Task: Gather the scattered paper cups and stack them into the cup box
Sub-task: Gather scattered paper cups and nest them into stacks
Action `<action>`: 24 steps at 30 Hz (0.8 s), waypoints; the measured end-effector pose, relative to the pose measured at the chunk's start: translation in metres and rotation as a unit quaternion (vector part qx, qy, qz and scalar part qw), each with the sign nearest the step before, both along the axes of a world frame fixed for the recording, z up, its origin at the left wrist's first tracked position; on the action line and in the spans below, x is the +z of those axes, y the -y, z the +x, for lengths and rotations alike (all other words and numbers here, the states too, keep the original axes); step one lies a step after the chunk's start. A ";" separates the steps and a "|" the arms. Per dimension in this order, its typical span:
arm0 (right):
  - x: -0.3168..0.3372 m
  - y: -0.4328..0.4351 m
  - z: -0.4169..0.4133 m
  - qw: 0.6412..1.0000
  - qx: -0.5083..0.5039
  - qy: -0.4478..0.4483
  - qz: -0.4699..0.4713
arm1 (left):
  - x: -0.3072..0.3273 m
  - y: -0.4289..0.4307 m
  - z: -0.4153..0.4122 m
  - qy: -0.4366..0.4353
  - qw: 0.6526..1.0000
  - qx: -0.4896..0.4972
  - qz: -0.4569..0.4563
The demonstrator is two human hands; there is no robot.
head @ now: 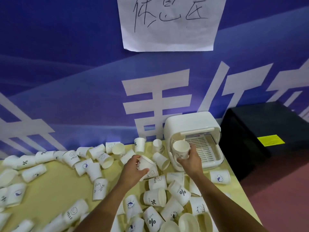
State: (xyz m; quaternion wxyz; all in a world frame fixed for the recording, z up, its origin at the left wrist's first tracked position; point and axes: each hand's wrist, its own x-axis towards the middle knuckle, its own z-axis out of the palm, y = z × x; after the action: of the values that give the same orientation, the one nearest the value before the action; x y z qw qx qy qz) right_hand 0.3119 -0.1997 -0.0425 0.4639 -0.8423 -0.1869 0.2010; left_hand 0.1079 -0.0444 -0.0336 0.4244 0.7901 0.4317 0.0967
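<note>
Several white printed paper cups lie scattered over the yellow table. The white cup box stands at the table's far right with its lid raised, showing a slatted tray inside. My right hand grips an upright paper cup just in front of the box's opening. My left hand holds a tilted paper cup a little left of the box, above the scattered cups.
A black cabinet with a yellow label stands right of the table, over a reddish floor. A blue banner wall with a paper sign rises behind. Cups crowd the table's near right and left edges.
</note>
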 end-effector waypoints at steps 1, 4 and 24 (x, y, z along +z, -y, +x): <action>-0.004 -0.003 0.001 1.000 -0.002 0.006 -0.006 | -0.001 -0.001 -0.002 -0.005 1.000 0.004 0.001; -0.020 -0.010 0.006 0.999 -0.016 0.035 -0.031 | -0.005 -0.006 -0.006 -0.015 1.000 0.017 -0.004; -0.006 -0.022 -0.019 0.996 0.080 0.027 0.015 | -0.012 -0.005 0.018 0.033 0.999 0.009 -0.041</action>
State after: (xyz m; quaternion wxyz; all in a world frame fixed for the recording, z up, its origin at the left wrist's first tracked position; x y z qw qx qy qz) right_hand 0.2931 -0.1773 -0.0485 0.4534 -0.8230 -0.2688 0.2119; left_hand 0.1261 -0.0399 -0.0452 0.4696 0.7646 0.4278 0.1087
